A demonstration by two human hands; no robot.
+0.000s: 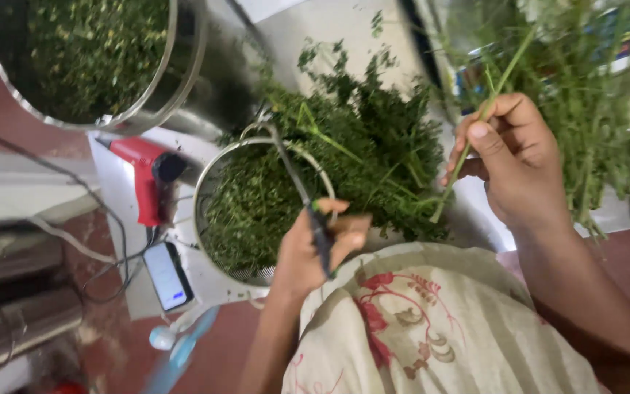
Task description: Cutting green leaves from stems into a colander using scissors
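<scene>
Scissors sit in the left hand, whose fingers are wrapped closed around the dark handles, the long blades pointing up toward eleven o'clock over a metal strainer heaped with chopped green herb. The right hand is closed on a bunch of leafy green stems, thumb and forefinger pinching one pale stalk that slants down toward seven o'clock, its lower end over the loose pile of herb sprigs lying between the two hands. The blades stand well apart from that stalk, so nothing is being cut at this instant.

By the look of it, the step in hand is trimming leafy herb off its stems into the strainer: one hand feeds, the other snips. The next move would seem to call for bringing stalk and blades together over the strainer, with the pinching fingers kept clear of the cutting edge.

At eleven o'clock a large steel pot already holds a mass of cut greens. A red hand tool with a cable lies at nine o'clock from the strainer, and a phone with a lit screen rests below it on white paper. Patterned cloth covers the person's lap at six o'clock.
</scene>
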